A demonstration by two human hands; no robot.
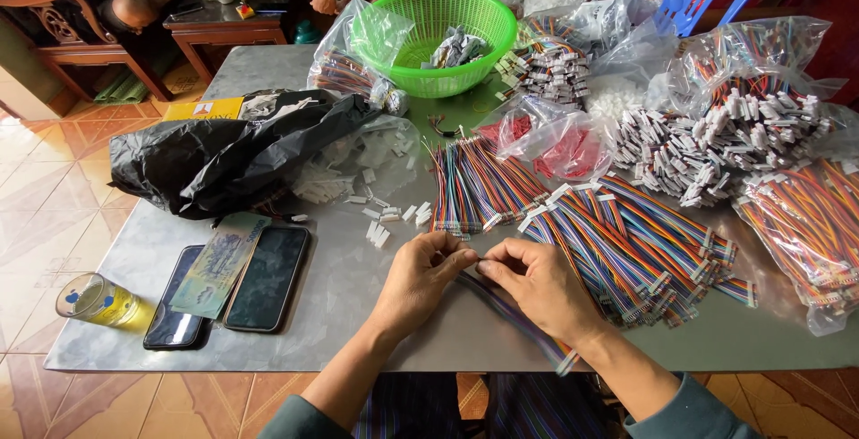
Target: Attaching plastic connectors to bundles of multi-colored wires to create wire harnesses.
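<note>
Hands come first: we see the left hand (pixel 420 273) and the right hand (pixel 537 282) meeting fingertip to fingertip, both pinched shut on one multicoloured ribbon cable (pixel 519 318), which trails from them toward the near edge of the grey table (pixel 358 314). Left of the cable lie two dark phones (pixel 234 287) under a banknote (pixel 219 264), with a glass (pixel 97 300) beyond them. Just behind the cable we see small white connectors (pixel 389 220) and heaped cable bundles (pixel 626 242); farther back stands a green basket (pixel 443 32)
</note>
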